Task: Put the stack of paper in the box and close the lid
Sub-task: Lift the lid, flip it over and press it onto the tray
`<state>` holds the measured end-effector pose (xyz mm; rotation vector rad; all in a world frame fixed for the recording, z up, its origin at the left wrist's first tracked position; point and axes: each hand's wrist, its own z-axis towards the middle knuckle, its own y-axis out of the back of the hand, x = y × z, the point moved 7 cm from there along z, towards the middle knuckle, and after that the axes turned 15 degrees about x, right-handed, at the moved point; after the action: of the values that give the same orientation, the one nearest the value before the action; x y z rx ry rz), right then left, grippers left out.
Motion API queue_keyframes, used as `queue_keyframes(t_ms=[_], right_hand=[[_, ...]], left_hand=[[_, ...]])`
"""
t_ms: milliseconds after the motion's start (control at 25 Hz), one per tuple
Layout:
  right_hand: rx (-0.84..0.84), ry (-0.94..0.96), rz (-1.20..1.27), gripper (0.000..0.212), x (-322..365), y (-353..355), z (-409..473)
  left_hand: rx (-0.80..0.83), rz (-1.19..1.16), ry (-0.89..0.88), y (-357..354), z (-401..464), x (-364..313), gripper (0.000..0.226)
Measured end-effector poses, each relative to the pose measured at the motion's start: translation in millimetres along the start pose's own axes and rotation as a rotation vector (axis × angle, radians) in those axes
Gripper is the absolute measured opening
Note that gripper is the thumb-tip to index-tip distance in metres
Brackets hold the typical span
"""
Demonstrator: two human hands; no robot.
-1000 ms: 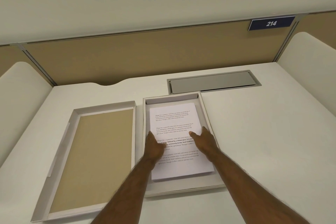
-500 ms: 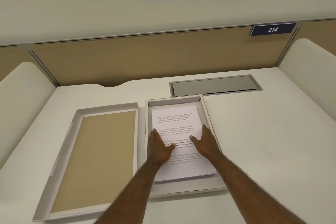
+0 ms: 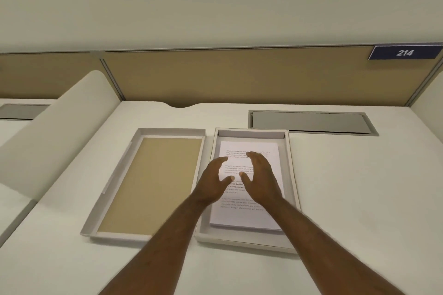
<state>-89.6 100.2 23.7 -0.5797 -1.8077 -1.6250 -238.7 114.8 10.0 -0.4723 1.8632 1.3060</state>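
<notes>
Our paper (image 3: pixel 249 218) lies inside the box (image 3: pixel 293 184); left hand (image 3: pixel 212 182) and right hand (image 3: pixel 260 177) hover open, gripping nothing. We should next lift the lid (image 3: pixel 115 182) by both long edges; lower it squarely.

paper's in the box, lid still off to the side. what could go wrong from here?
1. The white printed paper stack sits skewed in the shallow grey cardboard box, nearer its right wall; a raised corner could catch the lid.
2. The tan-lined cardboard lid lies open-side up beside the box, so it must be flipped; swinging it over could clip the box rim.
3. Both hands, left and right, are above the sheets; dragging them away could shift the top pages.
</notes>
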Motion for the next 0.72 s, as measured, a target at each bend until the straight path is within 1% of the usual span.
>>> queue_keyframes(t_ms=[120,320,400,560,720], right_hand=[[0.058,0.063,-0.018,0.06,17.5,-12.6,6.1],[0.156,0.15,-0.008,0.06,49.3,-43.5,12.4],[0.154,0.161,-0.017,0.06,62.6,-55.1,18.0],[0.173,0.122,-0.001,0.062,88.1,-86.1,34.5],[0.208,0.005,0.091,0.066,102.9,-124.0,51.7]], left_hand=[[-0.085,0.021,0.072,19.3,-22.5,16.3,0.061],[-0.165,0.06,0.2,57.5,-64.9,61.6,0.064],[-0.189,0.046,0.242,73.6,-78.9,78.1,0.069],[-0.231,0.101,0.256,107.8,-100.9,106.0,0.074],[-0.289,0.159,0.296,154.1,-116.1,144.9,0.074]])
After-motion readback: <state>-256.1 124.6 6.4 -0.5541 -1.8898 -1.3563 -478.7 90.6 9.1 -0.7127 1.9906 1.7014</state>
